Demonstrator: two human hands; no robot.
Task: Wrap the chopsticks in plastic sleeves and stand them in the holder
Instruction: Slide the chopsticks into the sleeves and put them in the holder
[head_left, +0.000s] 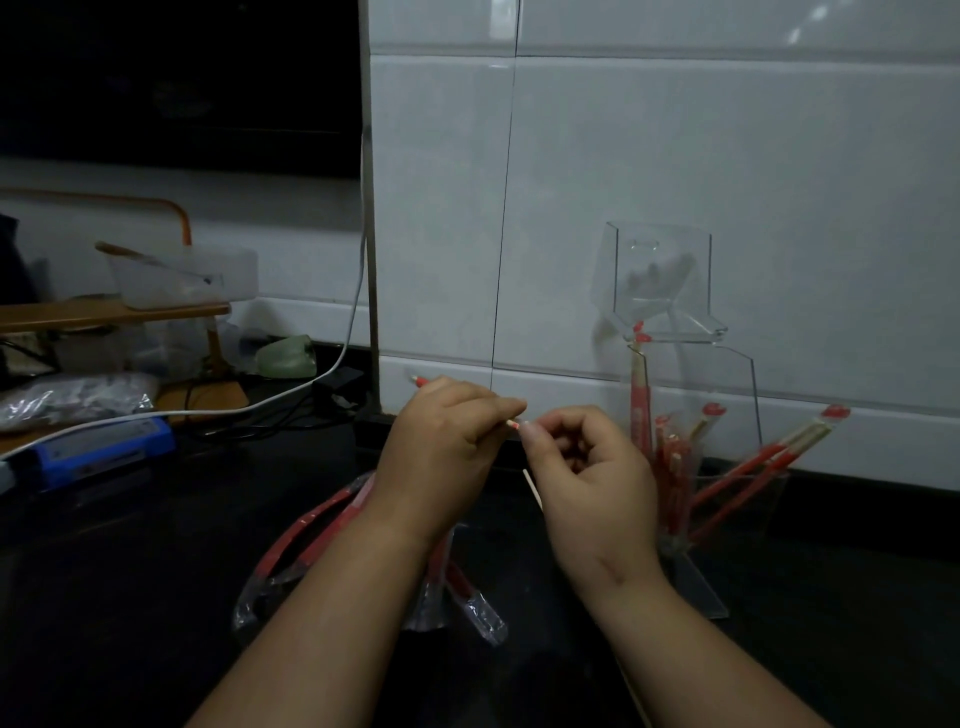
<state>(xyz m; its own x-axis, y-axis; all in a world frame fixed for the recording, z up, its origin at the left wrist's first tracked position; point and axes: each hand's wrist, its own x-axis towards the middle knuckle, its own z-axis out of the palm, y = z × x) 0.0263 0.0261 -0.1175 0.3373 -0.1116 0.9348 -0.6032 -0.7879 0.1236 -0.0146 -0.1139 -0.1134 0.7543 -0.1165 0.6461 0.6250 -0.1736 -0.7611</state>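
Observation:
My left hand (441, 447) pinches a thin red plastic sleeve (418, 381); one end sticks out behind the knuckles and the other points right. My right hand (587, 467) is curled with its fingertips at that right end, and it holds a bare wooden chopstick (533, 488) whose tip shows below the fingers. A tall clear acrylic holder (727, 374) with its lid up stands against the wall on the right, holding several red-wrapped chopsticks (640, 410). A pile of empty red sleeves (311, 530) lies on the dark counter under my left forearm.
A low clear cup (774, 499) beside the holder has wrapped chopsticks leaning right. A blue device (98, 452), a white cable (291, 400), a plastic box (182, 275) on a wooden rack and bags fill the left. The white tiled wall (675, 156) is close behind.

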